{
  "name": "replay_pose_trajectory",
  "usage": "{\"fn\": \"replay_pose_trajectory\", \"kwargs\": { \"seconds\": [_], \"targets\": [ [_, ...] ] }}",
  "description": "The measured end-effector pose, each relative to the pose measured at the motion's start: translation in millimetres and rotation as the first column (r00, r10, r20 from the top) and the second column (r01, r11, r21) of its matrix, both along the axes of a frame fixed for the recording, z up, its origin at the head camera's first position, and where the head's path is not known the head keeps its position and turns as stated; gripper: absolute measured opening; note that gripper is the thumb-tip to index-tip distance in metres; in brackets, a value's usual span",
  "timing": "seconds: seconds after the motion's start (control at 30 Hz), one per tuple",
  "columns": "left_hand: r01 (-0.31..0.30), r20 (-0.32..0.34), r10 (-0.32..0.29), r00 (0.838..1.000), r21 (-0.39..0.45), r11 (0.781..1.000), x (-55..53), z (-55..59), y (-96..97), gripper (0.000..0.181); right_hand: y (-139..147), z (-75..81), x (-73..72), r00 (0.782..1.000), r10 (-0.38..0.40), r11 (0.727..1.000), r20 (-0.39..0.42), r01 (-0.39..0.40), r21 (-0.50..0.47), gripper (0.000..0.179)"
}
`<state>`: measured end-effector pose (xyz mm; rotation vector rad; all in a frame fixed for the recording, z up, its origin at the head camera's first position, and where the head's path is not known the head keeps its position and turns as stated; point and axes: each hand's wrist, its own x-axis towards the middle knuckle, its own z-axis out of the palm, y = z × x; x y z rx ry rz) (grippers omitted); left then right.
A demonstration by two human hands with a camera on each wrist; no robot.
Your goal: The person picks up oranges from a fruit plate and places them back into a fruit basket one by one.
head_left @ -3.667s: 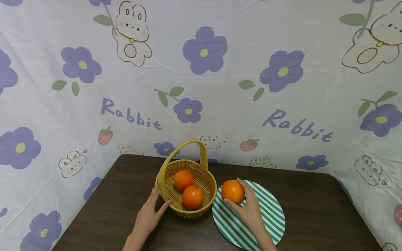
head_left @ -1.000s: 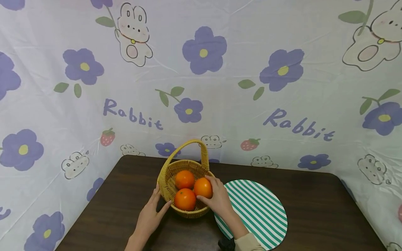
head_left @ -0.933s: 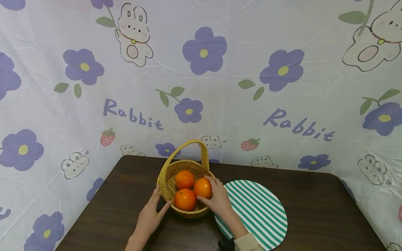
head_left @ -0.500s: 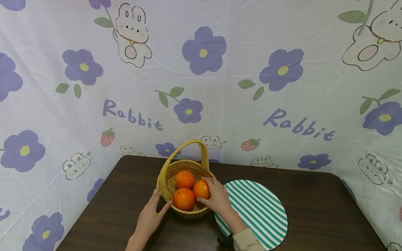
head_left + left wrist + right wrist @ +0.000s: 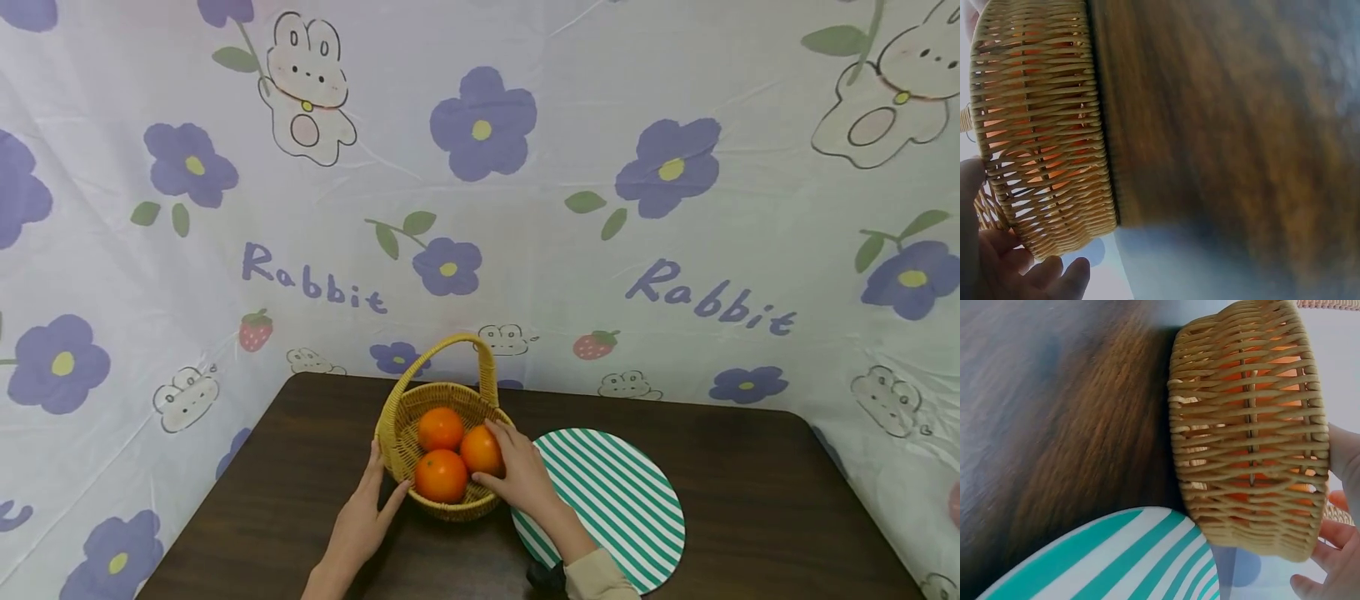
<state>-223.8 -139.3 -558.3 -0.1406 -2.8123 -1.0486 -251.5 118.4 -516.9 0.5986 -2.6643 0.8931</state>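
A yellow wicker basket point(image 5: 399, 417) with an arched handle stands on the dark table, and several oranges would not describe it: three lie inside, one at the back point(image 5: 440, 428), one in front point(image 5: 441, 477) and one at the right point(image 5: 482, 451). My right hand point(image 5: 525, 479) reaches over the basket's right rim and holds the right-hand orange between fingers and thumb. At the basket's left side my left hand point(image 5: 360, 517) rests with fingers extended along the wall, its thumb at the front rim. In both wrist views, orange fruit shows through the basket's weave point(image 5: 1041, 125) point(image 5: 1247, 437).
A round placemat point(image 5: 615, 500) with green and white stripes lies just right of the basket, partly under my right forearm. The brown wooden table point(image 5: 750, 500) extends to both sides. Behind it hangs a white cloth point(image 5: 540, 275) printed with flowers and rabbits.
Since the earliest frame, my right hand has carried the third orange leftward from above the placemat into the basket. Over the last second both hands have stayed almost still, the orange shifting slightly.
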Motion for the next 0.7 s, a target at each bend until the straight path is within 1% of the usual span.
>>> {"fn": "replay_pose_trajectory", "kwargs": {
  "seconds": [0.13,0.2,0.33,0.43,0.5,0.6,0.7],
  "targets": [
    [-0.001,0.007,0.001,1.000,-0.013,1.000,0.6,1.0,-1.8,0.076,7,-0.8,5.0,0.999,0.002,1.000,-0.043,-0.002,-0.011,0.071],
    [-0.007,0.028,0.007,1.000,-0.013,1.000,2.6,1.9,-2.3,0.078,11,-1.6,7.9,0.999,-0.007,1.000,-0.038,0.006,-0.023,0.070],
    [-0.027,0.084,0.030,0.996,-0.031,0.999,11.2,1.5,-0.9,0.084,21,-2.3,15.5,1.000,-0.017,0.999,-0.012,0.016,-0.042,0.071],
    [-0.044,0.097,0.050,0.994,-0.067,0.997,18.7,2.8,2.3,0.087,31,-2.5,21.7,0.999,-0.031,0.998,-0.006,0.031,-0.046,0.072],
    [-0.050,0.089,0.057,0.994,-0.088,0.995,24.2,5.0,4.8,0.083,38,-3.5,25.4,0.999,-0.045,0.998,-0.010,0.044,-0.053,0.072],
    [-0.058,0.051,0.064,0.997,-0.110,0.992,33.0,7.9,8.0,0.071,48,-5.4,32.8,0.997,-0.070,0.996,-0.032,0.068,-0.062,0.071],
    [-0.063,-0.036,0.059,0.998,-0.132,0.989,43.1,8.0,12.0,0.052,57,-6.6,42.0,0.995,-0.083,0.994,-0.057,0.079,-0.071,0.071]
  ]
}}
